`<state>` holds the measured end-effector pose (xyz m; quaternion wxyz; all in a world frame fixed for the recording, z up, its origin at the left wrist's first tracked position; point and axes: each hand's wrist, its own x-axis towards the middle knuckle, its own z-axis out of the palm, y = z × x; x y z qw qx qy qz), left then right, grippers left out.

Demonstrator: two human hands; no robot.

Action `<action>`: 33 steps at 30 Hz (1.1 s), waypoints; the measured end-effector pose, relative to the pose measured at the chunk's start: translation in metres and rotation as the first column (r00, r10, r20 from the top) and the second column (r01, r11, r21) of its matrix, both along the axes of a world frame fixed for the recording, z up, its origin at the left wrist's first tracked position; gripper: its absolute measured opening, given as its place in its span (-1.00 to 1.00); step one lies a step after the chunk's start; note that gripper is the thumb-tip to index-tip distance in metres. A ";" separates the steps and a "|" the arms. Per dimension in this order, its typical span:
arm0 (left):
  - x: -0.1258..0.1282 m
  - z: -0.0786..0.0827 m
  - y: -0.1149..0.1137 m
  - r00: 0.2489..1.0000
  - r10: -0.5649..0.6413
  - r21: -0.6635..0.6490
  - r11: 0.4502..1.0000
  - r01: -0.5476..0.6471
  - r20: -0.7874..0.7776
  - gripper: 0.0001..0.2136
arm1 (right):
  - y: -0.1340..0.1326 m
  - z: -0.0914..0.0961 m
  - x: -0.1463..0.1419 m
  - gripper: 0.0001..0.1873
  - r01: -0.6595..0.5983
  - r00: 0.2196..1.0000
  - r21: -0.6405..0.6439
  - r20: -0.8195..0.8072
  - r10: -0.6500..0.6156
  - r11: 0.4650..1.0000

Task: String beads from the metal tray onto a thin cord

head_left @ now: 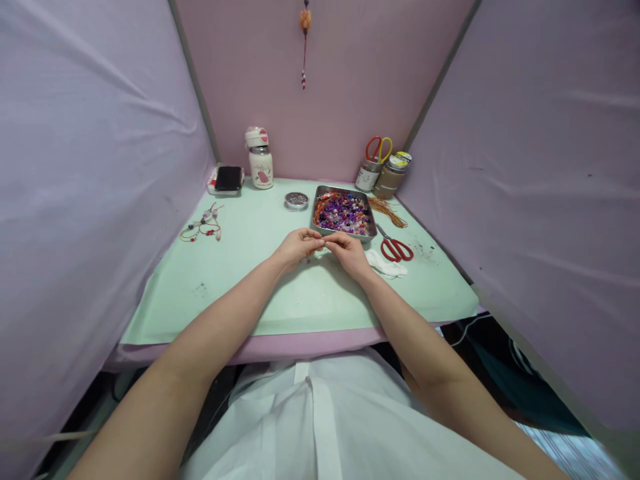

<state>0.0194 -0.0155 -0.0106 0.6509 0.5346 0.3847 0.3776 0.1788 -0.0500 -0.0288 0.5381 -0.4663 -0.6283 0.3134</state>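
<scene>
Two hands (294, 249) (352, 256), fingers (336, 238) together, near bead tray (369, 237)

White garment (367, 423) (softly creased), vertical band (325, 427); forearms (227, 325) bare.

The beads (345, 215) are mostly purple with some orange, the scissors' handles (398, 250) red, the tabletop (240, 293) pale green.

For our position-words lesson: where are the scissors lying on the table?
In the head view, the scissors lie on the right, beside the bead tray, just beyond the white cloth.
</scene>
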 end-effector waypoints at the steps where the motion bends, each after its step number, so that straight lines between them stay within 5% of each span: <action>1: 0.000 0.000 0.001 1.000 0.004 0.000 1.000 -0.004 -0.002 -0.75 | 0.001 -0.001 0.000 -0.83 0.000 1.000 0.008 0.007 0.000 1.000; 5: -0.003 -0.002 0.004 0.999 0.026 -0.005 1.000 -0.026 0.033 -0.77 | 0.004 -0.007 0.004 -0.77 0.040 0.999 -0.015 -0.004 -0.040 0.999; 8: -0.005 -0.004 0.008 0.999 0.018 -0.001 1.000 -0.018 0.050 -0.77 | 0.006 -0.013 0.010 -0.83 0.143 0.974 0.036 0.173 -0.147 0.989; 12: -0.008 -0.007 0.012 0.997 -0.008 -0.014 1.000 0.009 0.077 -0.75 | 0.007 -0.019 0.012 -0.87 0.178 0.839 0.066 0.512 -0.186 0.982; 16: -0.010 -0.009 0.016 0.991 -0.017 -0.049 0.999 0.024 0.130 -0.77 | 0.008 -0.020 0.006 -0.86 0.200 0.750 0.040 0.636 -0.180 0.979; 25: -0.011 -0.006 0.015 0.986 -0.004 -0.136 0.990 0.028 0.170 -0.83 | 0.012 -0.019 0.005 -0.93 0.262 0.833 -0.032 0.512 -0.209 0.965; 33: -0.014 -0.007 0.018 0.959 -0.040 -0.241 0.964 0.111 0.279 -0.87 | -0.004 -0.001 -0.011 -0.87 0.259 0.921 0.243 0.230 -0.315 0.935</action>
